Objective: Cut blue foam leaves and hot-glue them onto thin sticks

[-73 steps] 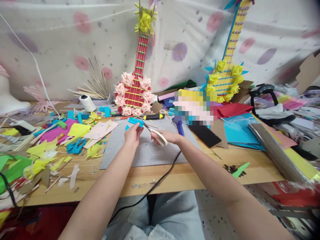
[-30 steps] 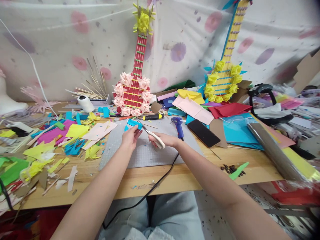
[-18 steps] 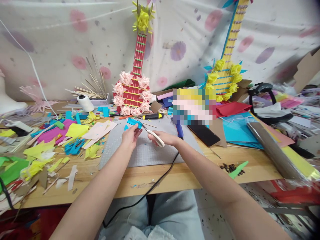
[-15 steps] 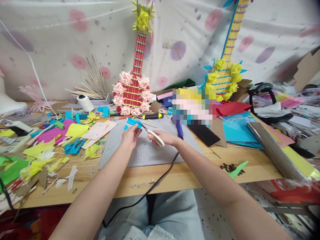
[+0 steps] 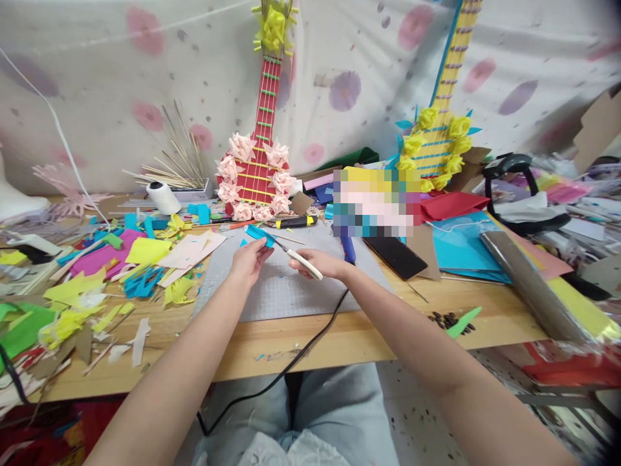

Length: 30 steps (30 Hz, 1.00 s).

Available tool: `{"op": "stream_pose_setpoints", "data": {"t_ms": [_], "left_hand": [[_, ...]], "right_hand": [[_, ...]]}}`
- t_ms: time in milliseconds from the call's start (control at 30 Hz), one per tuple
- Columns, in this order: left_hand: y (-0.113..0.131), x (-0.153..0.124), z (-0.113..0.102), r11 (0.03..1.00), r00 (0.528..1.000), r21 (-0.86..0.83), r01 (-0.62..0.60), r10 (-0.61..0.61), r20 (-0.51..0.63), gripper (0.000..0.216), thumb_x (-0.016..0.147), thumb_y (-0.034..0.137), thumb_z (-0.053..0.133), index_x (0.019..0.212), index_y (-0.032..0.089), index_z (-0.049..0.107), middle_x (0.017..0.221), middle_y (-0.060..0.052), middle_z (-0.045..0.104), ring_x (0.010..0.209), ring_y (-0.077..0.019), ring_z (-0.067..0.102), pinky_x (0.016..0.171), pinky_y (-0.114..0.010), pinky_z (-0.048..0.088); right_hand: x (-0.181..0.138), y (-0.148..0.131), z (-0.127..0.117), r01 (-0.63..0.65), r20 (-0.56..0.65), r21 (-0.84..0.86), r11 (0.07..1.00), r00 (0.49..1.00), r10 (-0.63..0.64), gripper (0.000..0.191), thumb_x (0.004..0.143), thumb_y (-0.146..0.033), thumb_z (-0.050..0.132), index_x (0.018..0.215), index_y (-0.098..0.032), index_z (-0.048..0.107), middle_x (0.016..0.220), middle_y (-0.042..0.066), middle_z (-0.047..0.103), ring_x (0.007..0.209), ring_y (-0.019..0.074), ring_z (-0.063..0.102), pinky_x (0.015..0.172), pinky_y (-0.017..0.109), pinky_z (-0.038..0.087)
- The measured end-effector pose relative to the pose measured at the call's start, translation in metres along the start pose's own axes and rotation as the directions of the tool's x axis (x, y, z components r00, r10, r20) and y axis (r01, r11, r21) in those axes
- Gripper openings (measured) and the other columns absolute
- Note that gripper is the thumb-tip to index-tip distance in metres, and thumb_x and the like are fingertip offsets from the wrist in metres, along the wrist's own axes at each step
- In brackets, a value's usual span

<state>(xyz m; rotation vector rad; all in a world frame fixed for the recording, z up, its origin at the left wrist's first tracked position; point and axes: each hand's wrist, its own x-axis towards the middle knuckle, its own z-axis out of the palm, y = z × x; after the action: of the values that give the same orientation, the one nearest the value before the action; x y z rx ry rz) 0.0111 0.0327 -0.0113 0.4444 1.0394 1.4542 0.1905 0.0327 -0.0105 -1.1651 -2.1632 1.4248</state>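
My left hand (image 5: 250, 260) pinches a small piece of blue paper (image 5: 261, 235) above the grey cutting mat (image 5: 286, 304). My right hand (image 5: 320, 264) grips white-handled scissors (image 5: 306, 264), fingers wrapped round the handles. Their blades point left and meet the right edge of the blue paper; whether they are fully closed is too small to tell. Just behind the hands lies a yellow-and-black utility knife (image 5: 294, 222). Further back leans a red paper guitar (image 5: 257, 171) trimmed with pale pink paper roses.
Paper scraps (image 5: 145, 251) cover the table's left side. A blue glue gun (image 5: 347, 243) and a black phone (image 5: 395, 255) lie to the right, with a black cable (image 5: 310, 349) crossing the front edge. A yellow paper guitar (image 5: 439, 142) leans at the back right.
The scissor handles have drawn closer together. The blue paper has tilted slightly in my left hand. Both hands stay in nearly the same place, and the view has shifted a little.
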Motion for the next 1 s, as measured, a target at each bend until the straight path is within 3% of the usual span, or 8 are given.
{"op": "stream_pose_setpoints", "data": {"t_ms": [1000], "left_hand": [[0.009,0.002,-0.008,0.955,0.982,0.295,-0.02,-0.036,0.184,0.006,0.057,0.011,0.065,0.061,0.01,0.061,0.062,-0.004,0.065,0.061,-0.0107,0.06,0.065,-0.024,0.052]], "right_hand": [[-0.009,0.003,-0.01,0.082,0.07,-0.064,0.995,0.995,-0.077,0.043,0.071,-0.059,0.051,0.071,-0.016,0.045,0.055,-0.003,0.048,0.048,0.0071,0.044,0.045,0.02,0.034]]}}
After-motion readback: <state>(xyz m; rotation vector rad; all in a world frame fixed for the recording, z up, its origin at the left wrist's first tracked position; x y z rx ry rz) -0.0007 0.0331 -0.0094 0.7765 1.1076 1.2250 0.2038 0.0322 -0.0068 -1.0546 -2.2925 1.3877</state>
